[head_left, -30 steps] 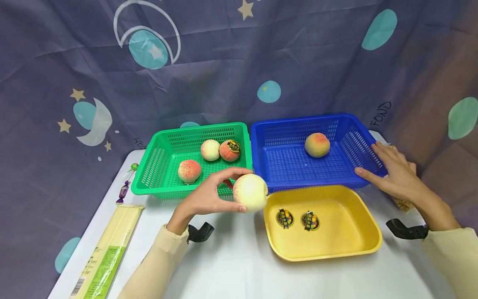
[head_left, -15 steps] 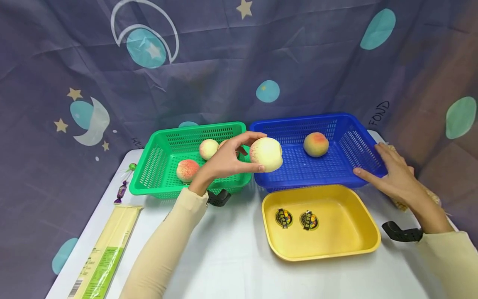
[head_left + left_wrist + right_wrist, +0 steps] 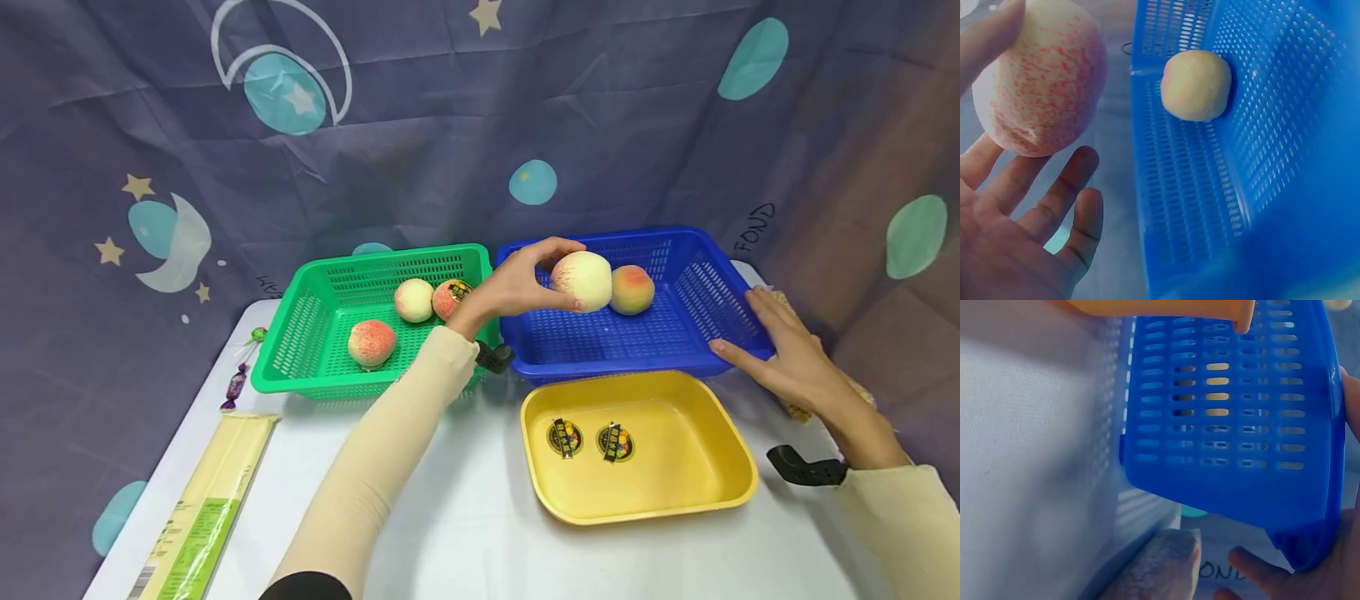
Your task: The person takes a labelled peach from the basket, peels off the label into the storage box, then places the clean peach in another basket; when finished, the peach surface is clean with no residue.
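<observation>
My left hand [image 3: 534, 279] holds a pale peach [image 3: 587, 282] with pink speckles between thumb and fingers, above the left part of the blue basket [image 3: 570, 343]. In the left wrist view the held peach [image 3: 1047, 78] is apart from the basket wall. Inside the basket lies a yellow-orange peach [image 3: 632, 290]. At the basket's front right corner my right hand [image 3: 795, 362] grips the rim, thumb at the front and fingers along the right side; in the right wrist view part of that hand is cut off.
Left of the blue basket stands a green basket [image 3: 303, 379] with three peaches. A yellow tray [image 3: 667, 467] with two round stickers is in front. A long yellow-green packet [image 3: 202, 508] and wrapped candies [image 3: 235, 387] lie at left; a packet [image 3: 1160, 569] lies behind my right hand.
My left hand has carried the pale peach up and right, from in front of the green basket to above the blue basket. The right hand stays at the blue basket's corner.
</observation>
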Motion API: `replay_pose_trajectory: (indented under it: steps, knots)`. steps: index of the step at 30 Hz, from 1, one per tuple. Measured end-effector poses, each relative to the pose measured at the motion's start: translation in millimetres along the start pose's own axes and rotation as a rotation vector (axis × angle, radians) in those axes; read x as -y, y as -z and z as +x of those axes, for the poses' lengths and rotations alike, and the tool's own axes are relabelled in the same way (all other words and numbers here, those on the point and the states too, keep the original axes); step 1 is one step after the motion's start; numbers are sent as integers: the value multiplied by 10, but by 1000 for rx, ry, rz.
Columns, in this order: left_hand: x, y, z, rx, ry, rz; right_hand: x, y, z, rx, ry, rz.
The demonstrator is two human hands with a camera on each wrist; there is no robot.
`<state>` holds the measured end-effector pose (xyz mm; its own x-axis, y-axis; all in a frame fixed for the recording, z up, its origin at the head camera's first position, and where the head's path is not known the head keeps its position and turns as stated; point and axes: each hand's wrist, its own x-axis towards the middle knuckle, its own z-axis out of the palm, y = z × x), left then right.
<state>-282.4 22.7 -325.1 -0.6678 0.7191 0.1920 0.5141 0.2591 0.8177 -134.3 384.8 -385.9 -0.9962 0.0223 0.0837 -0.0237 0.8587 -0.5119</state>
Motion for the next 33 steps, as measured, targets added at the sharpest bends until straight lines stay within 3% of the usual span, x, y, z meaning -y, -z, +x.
replay_pose_trajectory:
  steps: [8, 11, 15, 19, 23, 27, 33]
  knots:
    - [38, -325, 471, 182, 77, 43, -28, 10, -12, -5, 27, 25]
    - [26, -446, 585, 232, 128, 120, -32, 11, -10, -3, 25, 20]
    - [19, -575, 683, 302, 167, 189, -25, 14, -4, 2, 25, 21]
    - [-3, -652, 774, 414, 160, 128, -13, 22, 3, -2, 33, 25]
    - [-25, -726, 849, 493, 200, 88, -15, 9, 13, -1, 40, 23]
    - [-8, -807, 893, 546, 222, 64, -20, -19, 15, 4, 32, 18]
    - [34, -856, 934, 559, 216, 101, -28, 3, 31, 4, 26, 10]
